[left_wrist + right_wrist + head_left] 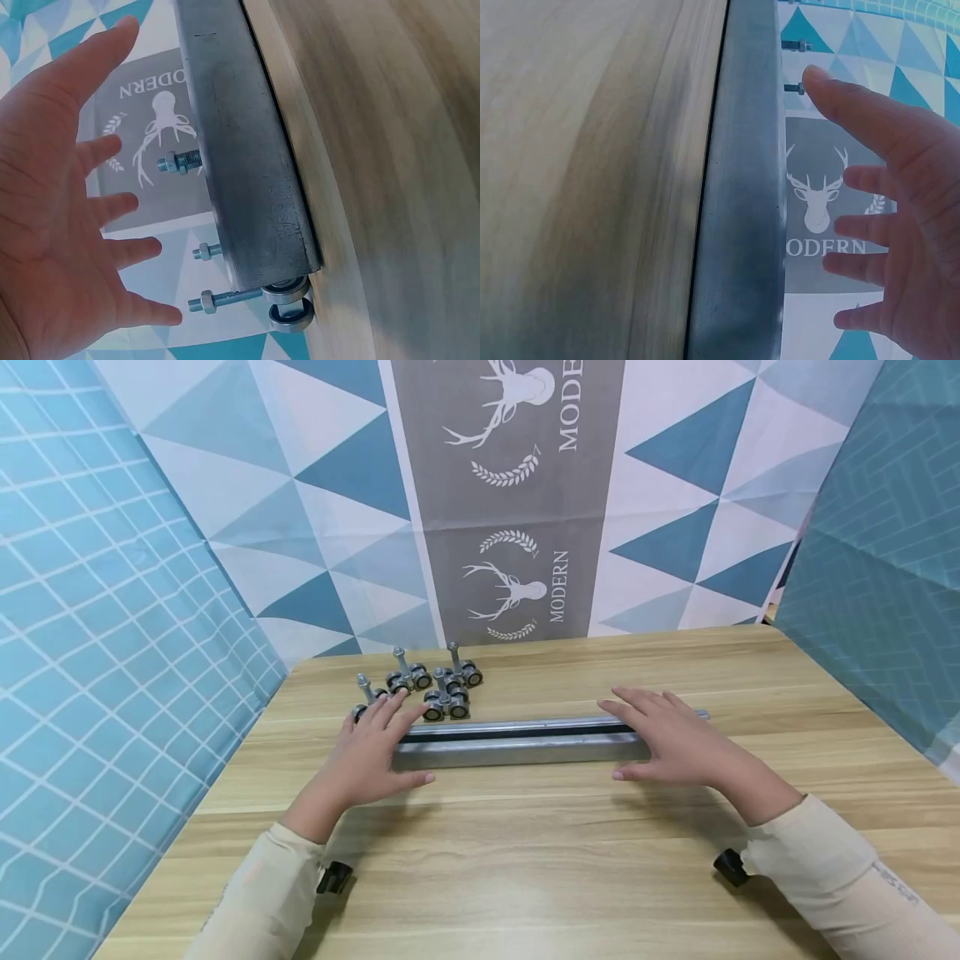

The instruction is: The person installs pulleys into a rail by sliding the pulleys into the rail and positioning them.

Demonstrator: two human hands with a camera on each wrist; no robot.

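Observation:
A grey metal channel rail (517, 752) with a dark slot along its top lies across the wooden table. Above its left end hovers my left hand (367, 756), fingers spread and holding nothing. My right hand (671, 739) is spread the same way over the rail's right end. In both wrist views a gap shows between the fingers and the rail (244, 150). Behind the rail's left part stand several roller trolleys (446, 697), each with small wheels and an upright threaded bolt. The leftmost trolley (365, 689) is partly hidden by my left fingers.
The wood-grain table (510, 868) reaches a patterned cloth backdrop (517, 510) at the rear. Blue gridded cloth (97, 610) hangs along the left side, and a teal cloth (885, 552) hangs on the right. Black pieces (335, 877) stick out below both sleeves.

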